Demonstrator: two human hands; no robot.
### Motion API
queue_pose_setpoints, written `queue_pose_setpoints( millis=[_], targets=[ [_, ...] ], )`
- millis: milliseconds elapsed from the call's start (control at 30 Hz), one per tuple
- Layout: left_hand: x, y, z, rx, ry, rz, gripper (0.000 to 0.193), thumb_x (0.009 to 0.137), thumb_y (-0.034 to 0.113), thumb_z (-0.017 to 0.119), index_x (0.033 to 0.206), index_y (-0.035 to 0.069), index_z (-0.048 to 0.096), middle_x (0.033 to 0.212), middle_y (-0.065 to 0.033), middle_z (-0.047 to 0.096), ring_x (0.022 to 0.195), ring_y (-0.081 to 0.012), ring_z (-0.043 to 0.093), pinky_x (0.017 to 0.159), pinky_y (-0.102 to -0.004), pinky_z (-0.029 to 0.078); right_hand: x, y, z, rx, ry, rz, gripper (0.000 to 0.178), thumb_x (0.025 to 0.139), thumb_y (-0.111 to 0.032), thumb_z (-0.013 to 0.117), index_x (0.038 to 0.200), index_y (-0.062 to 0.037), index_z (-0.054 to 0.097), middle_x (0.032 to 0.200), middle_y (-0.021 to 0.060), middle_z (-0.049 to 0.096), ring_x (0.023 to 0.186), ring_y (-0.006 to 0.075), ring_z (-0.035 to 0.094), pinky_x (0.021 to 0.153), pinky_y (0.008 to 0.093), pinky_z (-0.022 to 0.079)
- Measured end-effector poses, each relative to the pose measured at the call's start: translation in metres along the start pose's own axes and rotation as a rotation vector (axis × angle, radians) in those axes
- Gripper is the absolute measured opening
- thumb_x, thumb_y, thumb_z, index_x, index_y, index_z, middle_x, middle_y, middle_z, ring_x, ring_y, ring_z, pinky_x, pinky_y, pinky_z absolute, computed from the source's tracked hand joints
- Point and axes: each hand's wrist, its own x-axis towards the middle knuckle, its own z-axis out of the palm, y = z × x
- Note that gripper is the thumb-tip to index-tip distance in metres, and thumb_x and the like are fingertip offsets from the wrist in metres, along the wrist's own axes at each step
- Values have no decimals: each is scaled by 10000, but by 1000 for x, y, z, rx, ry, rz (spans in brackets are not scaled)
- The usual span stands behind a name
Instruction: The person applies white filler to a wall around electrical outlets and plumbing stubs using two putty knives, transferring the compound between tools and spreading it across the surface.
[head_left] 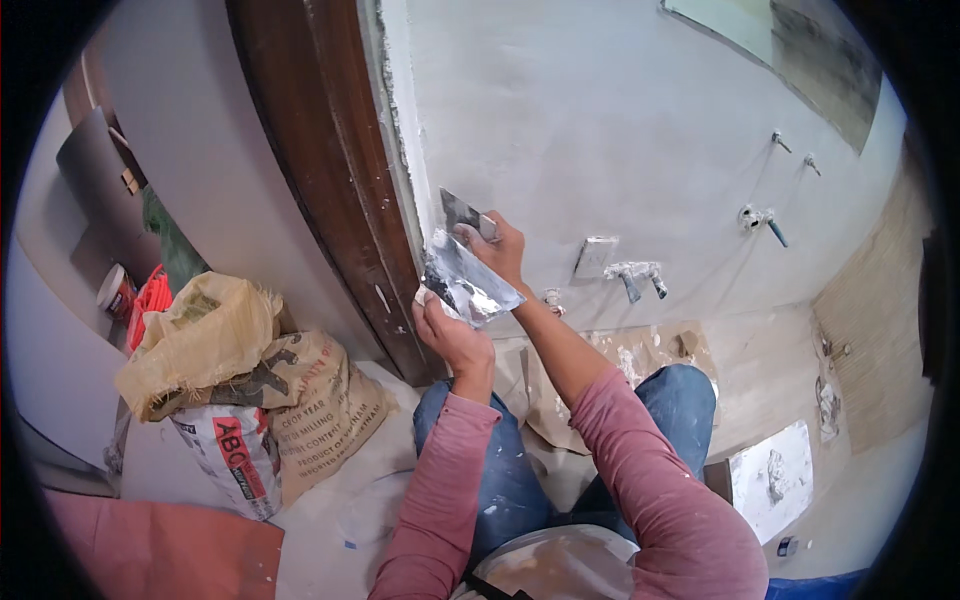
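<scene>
My left hand [456,338] is closed round the white-smeared handle of a wide putty knife [470,280]. White putty lies on its shiny blade. Just beyond it, my right hand [503,252] grips a smaller scraper [462,212], its grey blade at or close against the pale wall [560,120]. I cannot tell whether the blade touches. Both tools are beside the dark wooden door frame [345,150], where a rough white strip [402,110] runs along the wall's edge.
Filled sacks [325,410] stand at the left. Low on the wall are a switch box [597,257] and putty-covered pipe stubs [637,277]. Stained cardboard [655,350] covers floor by my knees. A white board with putty [772,480] lies at right, near a red sheet's opposite side [190,550].
</scene>
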Motion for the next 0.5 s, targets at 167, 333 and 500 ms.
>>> queue_pose_setpoints(
  millis=[167, 333, 500],
  targets=[
    [3, -6, -3, 20, -20, -2, 273, 1002, 214, 521, 1143, -10, 589, 1120, -115, 630, 1010, -238, 641, 861, -375, 534, 7, 6, 15, 0, 32, -55, 191, 859, -143, 827, 898, -26, 681, 689, 52, 680, 609, 83, 541, 565, 286, 475],
    [6, -4, -9, 13, 11, -19, 270, 999, 217, 530, 1144, -2, 596, 1114, -111, 630, 1001, -238, 639, 856, -377, 531, 10, 5, 14, -268, 150, -191, 253, 836, -217, 859, 934, -44, 702, 709, 118, 686, 607, 160, 624, 595, 328, 512],
    [6, -1, -7, 4, 50, -6, 250, 1000, 215, 534, 1132, 15, 605, 1103, -94, 628, 975, -228, 629, 840, -367, 522, 37, 28, -31, -220, 255, -219, 325, 804, -263, 867, 925, -25, 682, 767, 176, 709, 694, 370, 702, 637, 408, 537]
  ],
)
